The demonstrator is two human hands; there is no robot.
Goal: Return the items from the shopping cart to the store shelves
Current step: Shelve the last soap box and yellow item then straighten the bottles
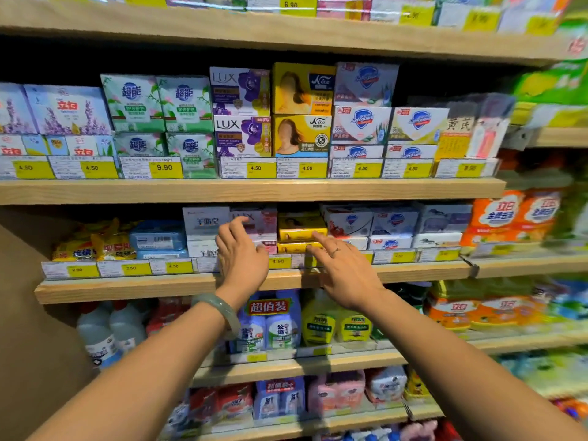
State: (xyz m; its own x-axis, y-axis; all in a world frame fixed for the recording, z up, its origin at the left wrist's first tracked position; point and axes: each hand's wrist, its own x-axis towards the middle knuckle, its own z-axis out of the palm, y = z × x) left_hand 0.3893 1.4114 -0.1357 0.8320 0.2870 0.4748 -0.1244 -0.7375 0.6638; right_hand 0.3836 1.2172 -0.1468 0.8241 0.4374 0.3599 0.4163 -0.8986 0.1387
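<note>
Both forearms reach forward from the bottom corners; pale green jade-like bangle (222, 308) on left wrist. Left hand (243, 253) open, fingers curled loosely, at the front edge of the light wooden shelf (127, 286), touching or just in front of the pink-and-white cardboard soap boxes (261, 222). Right hand (340, 265) open, empty, index finger extended onto the stacked yellow cardboard soap boxes (300, 232), ring on one finger. Neither hand grips anything.

Task item: most likely the yellow soap boxes, already on the shelf mid-row, behind the yellow price tags (280, 261). Cart not in view.

Handling judgement: small, light, rigid boxes with solid bars inside; glossy card, slightly slippery; not fragile. Pinch the short ends or push flat on the front face to square up the stack.
</note>
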